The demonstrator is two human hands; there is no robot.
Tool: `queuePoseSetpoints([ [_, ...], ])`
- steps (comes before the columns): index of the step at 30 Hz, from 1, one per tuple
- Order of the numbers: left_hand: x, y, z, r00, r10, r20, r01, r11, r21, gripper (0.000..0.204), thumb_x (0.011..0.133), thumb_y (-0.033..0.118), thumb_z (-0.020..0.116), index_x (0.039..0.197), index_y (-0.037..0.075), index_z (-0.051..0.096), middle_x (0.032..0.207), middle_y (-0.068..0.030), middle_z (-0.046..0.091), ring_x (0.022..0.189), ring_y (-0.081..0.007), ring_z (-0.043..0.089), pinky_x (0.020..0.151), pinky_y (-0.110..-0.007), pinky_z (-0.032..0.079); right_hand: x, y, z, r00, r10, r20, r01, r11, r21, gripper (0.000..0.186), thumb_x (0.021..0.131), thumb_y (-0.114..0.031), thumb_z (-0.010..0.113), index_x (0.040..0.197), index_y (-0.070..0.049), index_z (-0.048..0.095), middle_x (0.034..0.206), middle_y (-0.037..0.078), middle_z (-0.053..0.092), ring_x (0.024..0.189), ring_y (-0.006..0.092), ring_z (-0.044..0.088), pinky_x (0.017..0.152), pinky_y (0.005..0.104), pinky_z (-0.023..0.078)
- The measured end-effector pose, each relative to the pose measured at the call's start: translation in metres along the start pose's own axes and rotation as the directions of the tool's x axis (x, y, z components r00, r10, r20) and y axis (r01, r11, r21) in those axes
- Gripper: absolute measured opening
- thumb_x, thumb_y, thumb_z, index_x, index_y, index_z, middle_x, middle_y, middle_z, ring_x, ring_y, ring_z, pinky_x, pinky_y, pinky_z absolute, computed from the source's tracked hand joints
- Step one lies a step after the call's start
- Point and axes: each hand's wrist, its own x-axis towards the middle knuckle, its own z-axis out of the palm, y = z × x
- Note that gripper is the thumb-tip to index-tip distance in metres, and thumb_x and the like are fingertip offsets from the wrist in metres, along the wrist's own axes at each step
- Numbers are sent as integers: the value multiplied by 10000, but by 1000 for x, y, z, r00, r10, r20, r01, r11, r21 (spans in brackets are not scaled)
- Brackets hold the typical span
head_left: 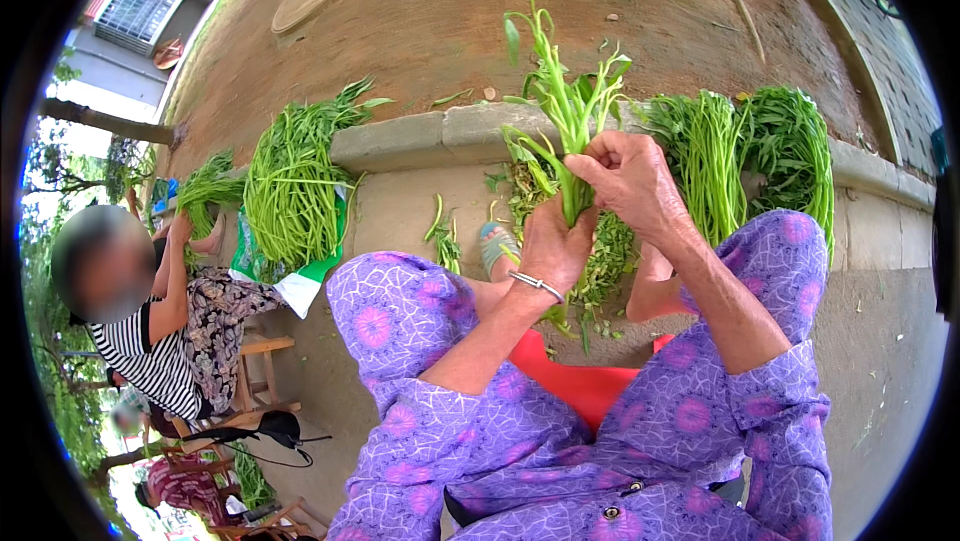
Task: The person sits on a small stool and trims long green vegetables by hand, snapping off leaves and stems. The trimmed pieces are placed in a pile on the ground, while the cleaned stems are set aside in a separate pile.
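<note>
The bunch of green stalks stands upright in front of you, its long axis running from your fists up toward the stone ledge, leafy tips fanning at the top. Your left hand is clenched around the lower stems, and your right hand pinches the same stems just above it, so both hands touch the bunch and each other. Trimmed scraps lie below your hands, between your knees. Sorted bundles of greens rest on the ledge to your right, another pile well to your left.
</note>
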Motion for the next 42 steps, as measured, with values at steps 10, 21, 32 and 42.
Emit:
queuePoseSetpoints([
  [10,2,-28,11,999,40,-3,-40,999,-6,187,826,94,567,985,-4,554,777,-177,608,741,-321,594,638,-408,472,-5,-3,11,997,30,-65,-37,994,-104,202,744,-170,678,731,29,647,651,149,642,589,244,635,595,355,497],
  [21,0,-17,15,996,51,-68,-41,990,133,272,791,100,592,1037,9,525,901,-269,605,883,-462,570,750,-518,451,-7,2,15,984,138,-115,-136,990,27,176,764,-138,660,745,36,642,626,115,644,542,185,631,527,317,494],
  [32,5,-23,13,1000,-2,14,2,999,-39,213,795,94,559,975,-19,543,762,-226,617,732,-378,635,651,-441,497,-4,4,14,985,170,-27,-165,976,144,182,752,-127,628,725,52,610,605,82,610,517,121,588,494,278,468],
  [42,3,-10,11,929,-243,277,348,829,-438,90,848,96,603,850,6,603,654,-78,617,553,-164,621,486,-276,499,-11,-3,21,997,28,-66,-22,995,98,180,736,-84,587,873,29,617,688,61,625,563,98,571,537,267,478],
])
